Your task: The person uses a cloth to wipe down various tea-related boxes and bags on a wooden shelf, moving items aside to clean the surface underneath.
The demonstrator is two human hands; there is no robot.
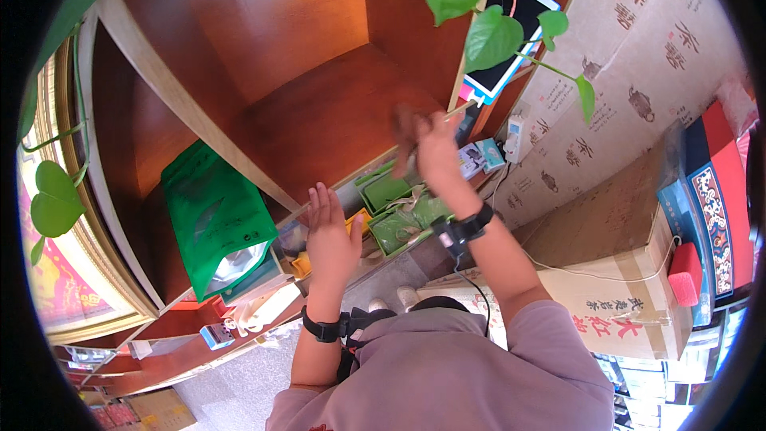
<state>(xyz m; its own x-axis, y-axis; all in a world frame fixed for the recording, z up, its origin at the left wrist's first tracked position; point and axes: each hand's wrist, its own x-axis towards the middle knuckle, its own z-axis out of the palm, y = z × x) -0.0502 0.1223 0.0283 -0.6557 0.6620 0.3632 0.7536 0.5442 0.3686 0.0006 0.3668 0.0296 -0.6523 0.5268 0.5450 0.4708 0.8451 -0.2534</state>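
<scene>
My left hand (333,233) is raised at the front edge of a wooden shelf (299,114), its fingers extended and nothing seen in it. To the right, my right hand (440,146) is over the shelf's right front edge; a blurred dark brown object (408,126) is at its fingers, and its hold on that object is unclear. Below and between the hands, green boxes (386,191) with ribbons sit in a lower compartment, beside a yellow item (358,221). A green bag (218,221) lies in the compartment left of my left hand.
Leafy vines (494,36) hang over the upper right, before a writing tablet (514,30). A power strip (514,139) with cables is near the patterned wall. A large cardboard box (598,287) stands at right. A curved wooden divider (197,102) separates the compartments.
</scene>
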